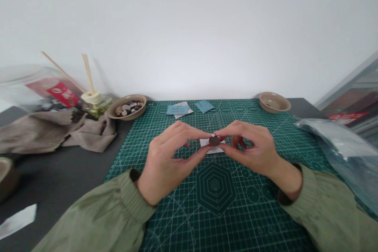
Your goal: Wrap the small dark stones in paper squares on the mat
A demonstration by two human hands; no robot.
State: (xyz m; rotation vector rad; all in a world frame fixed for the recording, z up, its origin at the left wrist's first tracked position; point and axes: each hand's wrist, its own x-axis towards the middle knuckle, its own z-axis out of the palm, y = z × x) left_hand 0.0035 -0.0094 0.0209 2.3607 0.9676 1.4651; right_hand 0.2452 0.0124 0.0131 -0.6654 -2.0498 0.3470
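Note:
Between both hands is a small dark-brown round disc (214, 141), its flat face towards me. My left hand (174, 157) pinches its left side with thumb and forefinger. From the right, my right hand (251, 145) pinches the same disc, with the fingertips of the two hands almost meeting. A small whitish bit shows at the disc's upper edge; what it is I cannot make out. Behind and around the disc a piece of white paper (218, 150) shows, partly hidden by the fingers. The green cutting mat (177, 220) lies beneath the hands.
Several brown, beige and dark discs fill a bowl (110, 114) at back left. Another bowl (275, 104) stands back right. Blue paper pieces (204, 106) lie at the mat's far edge. A clear plastic bag (348, 153) covers the right side; a cloth (38, 132) and reed diffuser (92, 97) sit left.

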